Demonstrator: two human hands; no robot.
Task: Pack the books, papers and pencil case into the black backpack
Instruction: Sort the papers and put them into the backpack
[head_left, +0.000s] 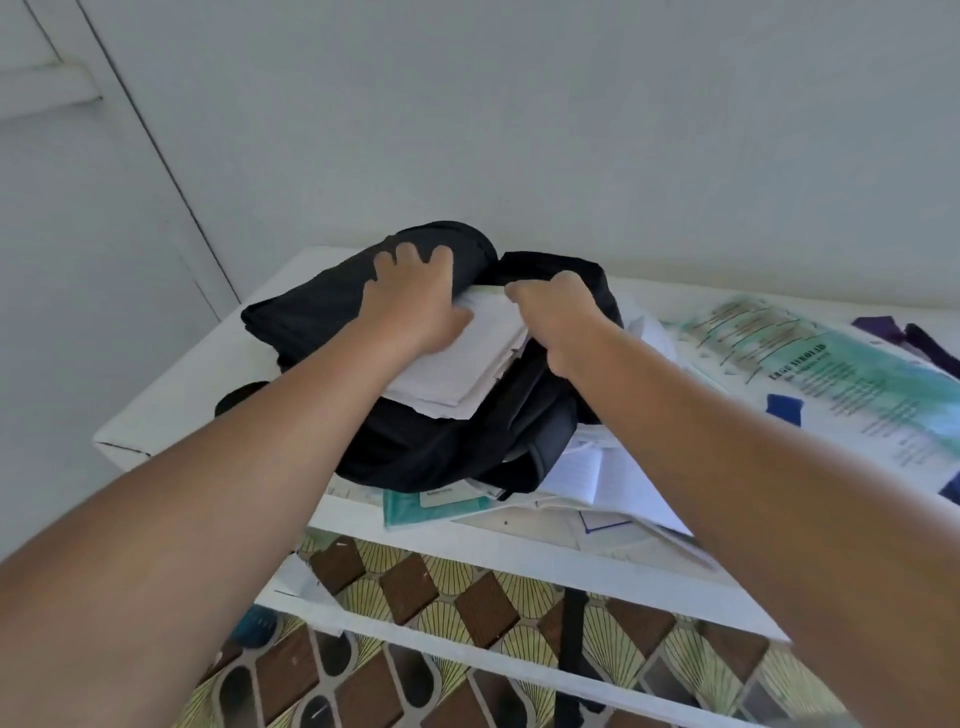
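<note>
The black backpack (322, 312) lies on a white table (171, 410) against the wall. A stack of white papers (467, 364) sticks halfway out of its opening. My left hand (415, 301) presses on the bag's upper flap and the papers' left edge. My right hand (556, 322) is closed on the bag's opening edge beside the papers. Under and beside the bag lie a teal book (441, 504), open white notebooks (602, 478) and a large green-and-white printed sheet (831, 374). I see no pencil case that I can tell apart.
A dark purple object (909, 338) lies at the table's far right edge. A small blue piece (784, 408) rests on the printed sheet. Below the table's white rails the floor (415, 587) has brown and yellow patterned tiles. A door (78, 208) stands at the left.
</note>
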